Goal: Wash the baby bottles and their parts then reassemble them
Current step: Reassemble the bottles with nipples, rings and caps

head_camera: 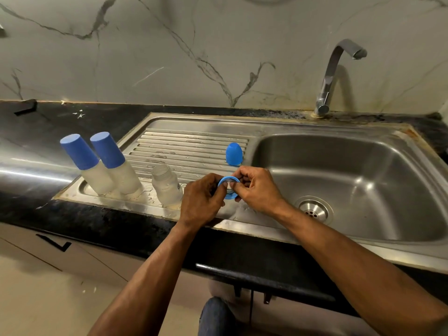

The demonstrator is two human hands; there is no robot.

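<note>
Both hands, left hand (201, 200) and right hand (258, 190), are pinching the blue ring (228, 187), possibly with a teat inside; an open bottle (167, 185) is standing just left of the grip.

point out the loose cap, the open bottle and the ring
loose cap (234, 153), head view, middle of its dome
open bottle (167, 185), head view, its clear side wall
ring (223, 183), head view, blue upper left rim between both hands

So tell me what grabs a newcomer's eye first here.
Both hands, left hand and right hand, pinch a blue ring above the draining board. On the board's left end stand two capped bottles, an open bottle beside them, and a blue cap by the sink.
</note>
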